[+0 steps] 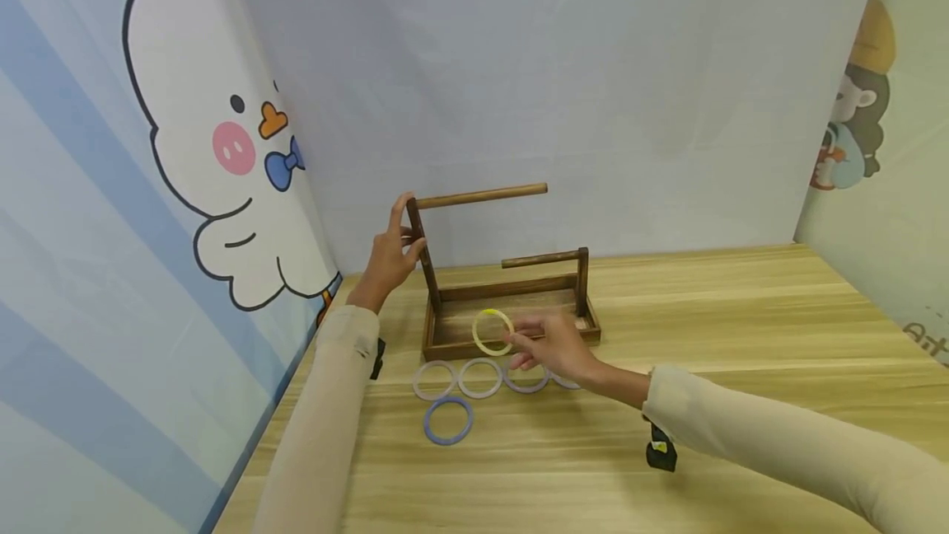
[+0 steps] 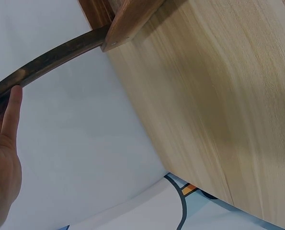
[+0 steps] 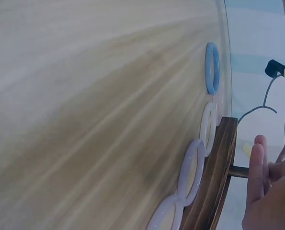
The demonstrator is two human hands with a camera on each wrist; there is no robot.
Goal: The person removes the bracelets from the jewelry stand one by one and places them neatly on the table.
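A yellow ring (image 1: 493, 331) is pinched upright in the right hand (image 1: 552, 348) fingertips, above the wooden rack's tray (image 1: 511, 326). The left hand (image 1: 391, 250) curls around the taller post (image 1: 423, 254). Only the right wrist view shows the pale rings (image 3: 192, 171) touching the tray's edge, blue ring (image 3: 211, 67) apart.

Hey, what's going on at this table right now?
A person's left hand grips the taller post of a wooden rack on the table. The right hand pinches a yellow ring over the rack's tray. Several pale rings and a blue ring lie flat in front of it.
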